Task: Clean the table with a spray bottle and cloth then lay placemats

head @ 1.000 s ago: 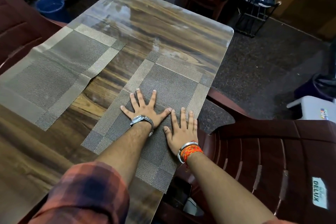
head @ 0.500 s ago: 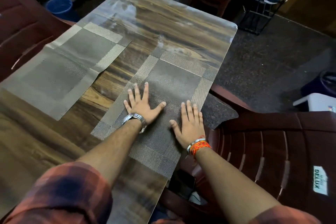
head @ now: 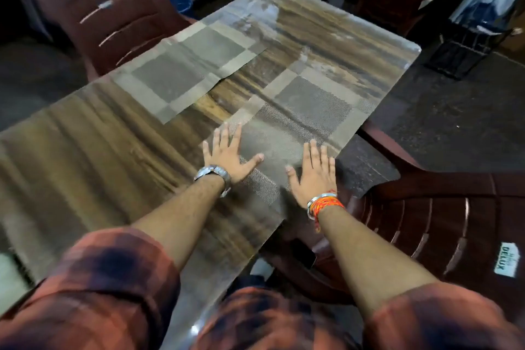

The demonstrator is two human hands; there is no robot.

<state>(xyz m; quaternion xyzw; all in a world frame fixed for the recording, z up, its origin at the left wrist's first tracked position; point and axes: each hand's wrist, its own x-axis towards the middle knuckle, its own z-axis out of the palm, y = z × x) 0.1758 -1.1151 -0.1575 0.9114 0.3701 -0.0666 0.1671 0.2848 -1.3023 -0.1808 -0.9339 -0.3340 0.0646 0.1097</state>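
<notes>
The left sleeve (head: 99, 278) and right sleeve (head: 443, 318) are orange-red plaid with dark checks (blurred here), ending partway up the forearms. Behind the left hand (head: 225, 150), a silver metal watch (head: 212, 173); behind the right hand (head: 312, 176), orange-red threads (head: 326, 204) and a thin silver bangle (head: 319, 198).

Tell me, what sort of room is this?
Probably a plain dining or canteen room. A long wood-grain table is laid with grey woven placemats, and maroon moulded plastic chairs stand at its sides. Blur hides finer clues.
</notes>
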